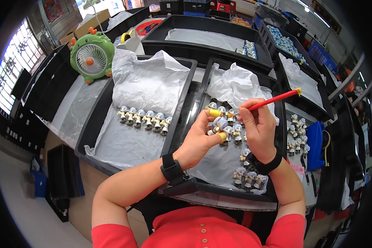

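1. Nearest the camera: red shirt (202,231) with a row of buttons, both bare forearms rising from the lower edge, a black band on each wrist.
2. Left hand (200,138) closed around a small figurine (218,124), thumb and forefinger capped in yellow finger covers, pinching it above the right-hand black tray (202,93).
3. Right hand (258,128) curled shut on a red brush (275,98) with a yellow end, gripped like a pen, its tip touching or just beside the held figurine; exact contact too small to tell.
4. Held figurine over the near middle of the right tray, above crumpled white paper (235,84) lining it.
5. More figurines (249,177) loose in the same tray, some standing near the hands, a small group at the near right corner.
6. Left tray (93,124), also lined with white paper: a tidy row of figurines (144,119) standing side by side across its middle.
7. Green desk fan (91,53) with orange horns at the far left of the table.
8. Further trays behind and to the right, one with more small figurines; blue container (316,144) just right of the working tray.
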`<state>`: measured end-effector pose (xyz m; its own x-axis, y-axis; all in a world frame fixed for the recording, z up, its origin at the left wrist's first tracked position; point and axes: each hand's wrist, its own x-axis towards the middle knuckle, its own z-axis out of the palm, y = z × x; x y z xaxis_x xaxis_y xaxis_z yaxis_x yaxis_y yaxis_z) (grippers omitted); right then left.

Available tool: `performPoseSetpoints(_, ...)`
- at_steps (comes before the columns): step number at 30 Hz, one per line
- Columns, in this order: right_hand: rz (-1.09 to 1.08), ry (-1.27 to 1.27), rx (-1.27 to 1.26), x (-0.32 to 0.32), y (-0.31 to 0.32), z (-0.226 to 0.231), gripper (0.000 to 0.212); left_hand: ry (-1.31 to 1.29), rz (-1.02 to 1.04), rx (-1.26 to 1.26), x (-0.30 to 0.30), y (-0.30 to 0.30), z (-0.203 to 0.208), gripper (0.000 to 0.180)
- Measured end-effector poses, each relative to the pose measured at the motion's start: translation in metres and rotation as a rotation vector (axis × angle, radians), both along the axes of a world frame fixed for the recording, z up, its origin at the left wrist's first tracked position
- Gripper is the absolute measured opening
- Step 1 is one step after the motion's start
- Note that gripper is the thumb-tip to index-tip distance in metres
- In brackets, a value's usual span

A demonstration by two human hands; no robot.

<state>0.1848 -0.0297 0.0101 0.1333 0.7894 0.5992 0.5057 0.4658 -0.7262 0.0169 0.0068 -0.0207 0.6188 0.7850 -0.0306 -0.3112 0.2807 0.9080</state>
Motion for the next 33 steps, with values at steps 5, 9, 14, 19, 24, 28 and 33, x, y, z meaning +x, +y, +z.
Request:
performPoseSetpoints(5,0.001,0.002,-0.020,-0.001,0.000,-0.002,0.008,-0.008,0.006,-0.015,0.001,0.000,-0.002,0.046)
performPoseSetpoints(9,0.006,0.012,-0.023,-0.002,0.001,-0.003,0.008,-0.024,0.009,-0.032,0.000,0.000,-0.003,0.046)
performPoseSetpoints(14,0.150,0.134,-0.058,-0.008,-0.005,-0.005,0.007,0.004,-0.022,-0.019,-0.001,0.001,-0.003,0.045)
performPoseSetpoints(19,-0.102,0.033,0.008,0.006,0.001,0.009,0.004,-0.016,-0.011,0.015,-0.001,0.004,-0.006,0.045)
performPoseSetpoints(24,-0.120,0.259,-0.005,0.045,-0.022,0.044,0.021,-0.073,-0.044,-0.027,-0.001,0.003,-0.002,0.045)
performPoseSetpoints(28,-0.286,0.077,-0.282,0.093,-0.050,0.060,0.037,-0.102,-0.069,-0.035,-0.003,0.004,-0.008,0.044)
performPoseSetpoints(33,-0.502,-0.101,-0.547,0.141,-0.107,0.022,0.040,-0.126,-0.109,-0.013,0.004,0.001,-0.008,0.043)
